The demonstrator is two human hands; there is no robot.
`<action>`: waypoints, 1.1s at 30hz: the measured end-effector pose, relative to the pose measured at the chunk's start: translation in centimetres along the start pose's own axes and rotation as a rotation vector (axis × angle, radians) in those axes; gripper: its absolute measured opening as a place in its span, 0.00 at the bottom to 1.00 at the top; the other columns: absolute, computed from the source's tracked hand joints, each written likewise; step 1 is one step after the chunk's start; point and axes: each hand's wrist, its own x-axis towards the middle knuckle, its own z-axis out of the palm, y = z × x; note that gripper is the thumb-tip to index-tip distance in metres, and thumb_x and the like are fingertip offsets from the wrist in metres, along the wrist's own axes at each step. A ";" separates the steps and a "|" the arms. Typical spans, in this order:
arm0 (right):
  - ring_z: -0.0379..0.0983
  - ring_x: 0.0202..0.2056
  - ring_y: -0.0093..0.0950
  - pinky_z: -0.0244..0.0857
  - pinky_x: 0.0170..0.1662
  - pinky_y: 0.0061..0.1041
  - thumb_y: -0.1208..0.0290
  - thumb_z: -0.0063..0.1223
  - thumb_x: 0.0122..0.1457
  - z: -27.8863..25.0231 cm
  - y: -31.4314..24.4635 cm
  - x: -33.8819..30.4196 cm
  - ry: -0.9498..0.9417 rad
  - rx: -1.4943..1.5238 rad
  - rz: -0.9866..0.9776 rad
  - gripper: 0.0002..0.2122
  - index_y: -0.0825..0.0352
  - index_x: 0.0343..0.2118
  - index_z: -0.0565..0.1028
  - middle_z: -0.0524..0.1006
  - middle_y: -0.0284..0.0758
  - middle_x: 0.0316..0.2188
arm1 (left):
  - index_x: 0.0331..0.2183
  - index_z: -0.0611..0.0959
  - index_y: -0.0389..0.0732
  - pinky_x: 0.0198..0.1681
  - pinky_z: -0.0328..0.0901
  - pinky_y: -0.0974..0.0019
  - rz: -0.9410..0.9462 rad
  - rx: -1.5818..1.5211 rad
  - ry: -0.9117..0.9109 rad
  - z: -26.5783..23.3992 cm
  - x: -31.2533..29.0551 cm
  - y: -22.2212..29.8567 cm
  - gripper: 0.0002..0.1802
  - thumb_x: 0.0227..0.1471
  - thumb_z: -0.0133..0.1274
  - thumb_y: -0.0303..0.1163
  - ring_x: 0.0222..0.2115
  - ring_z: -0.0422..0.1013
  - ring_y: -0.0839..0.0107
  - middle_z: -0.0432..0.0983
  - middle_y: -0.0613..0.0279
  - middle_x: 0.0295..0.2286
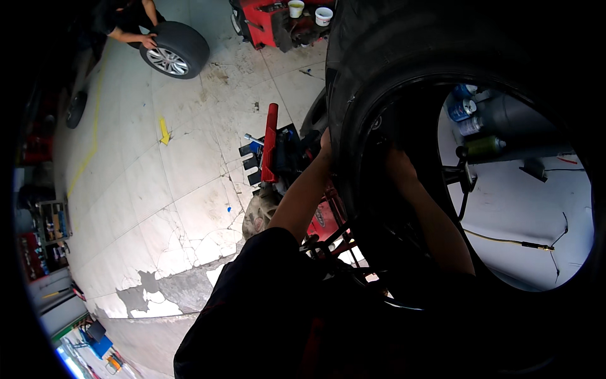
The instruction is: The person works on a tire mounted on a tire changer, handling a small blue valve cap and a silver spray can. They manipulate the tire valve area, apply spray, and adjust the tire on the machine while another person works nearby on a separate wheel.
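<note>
A large black tyre (353, 82) stands close in front of me, filling the right side of the view, with a round opening through its middle. My left hand (326, 146) is against the tyre's left outer side, and the tyre hides its fingers. Reaching into the dark opening, my right hand (399, 165) is near the tyre's inner edge; deep shadow covers its fingers. Just left of my left forearm, a red ribbed bar (270, 142) stands over a black slotted tray (250, 163) on the floor side.
At the upper left a co-worker's hand (148, 42) touches a wheel with a silver rim (167, 61). A red machine (268, 25) bears white tubs (323, 16). Spray cans (462, 110) and a yellow hose (505, 239) show through the tyre's opening. A yellow arrow (165, 131) marks the cracked floor.
</note>
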 end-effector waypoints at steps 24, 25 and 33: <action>0.72 0.39 0.39 0.68 0.44 0.34 0.72 0.40 0.58 -4.4 -2.4 -1.6 -0.042 0.252 0.155 0.14 0.73 0.45 0.68 0.72 0.47 0.39 | 0.45 0.77 0.44 0.51 0.62 0.63 0.003 0.006 -0.002 -0.3 -1.3 -0.4 0.19 0.52 0.47 0.38 0.49 0.67 0.61 0.72 0.57 0.46; 0.71 0.37 0.38 0.68 0.43 0.32 0.72 0.40 0.58 -3.7 -2.2 -2.5 0.018 0.222 0.158 0.14 0.72 0.44 0.69 0.72 0.46 0.39 | 0.45 0.77 0.44 0.51 0.62 0.63 0.004 0.006 -0.004 -0.3 -1.4 -0.4 0.19 0.52 0.47 0.38 0.49 0.67 0.61 0.72 0.57 0.46; 0.72 0.35 0.34 0.67 0.42 0.29 0.71 0.44 0.54 0.8 -0.2 2.7 0.196 -0.029 -0.104 0.13 0.70 0.41 0.72 0.72 0.44 0.35 | 0.45 0.78 0.45 0.50 0.62 0.62 0.032 0.004 0.000 -0.8 -0.8 0.3 0.18 0.52 0.47 0.38 0.48 0.68 0.61 0.72 0.57 0.46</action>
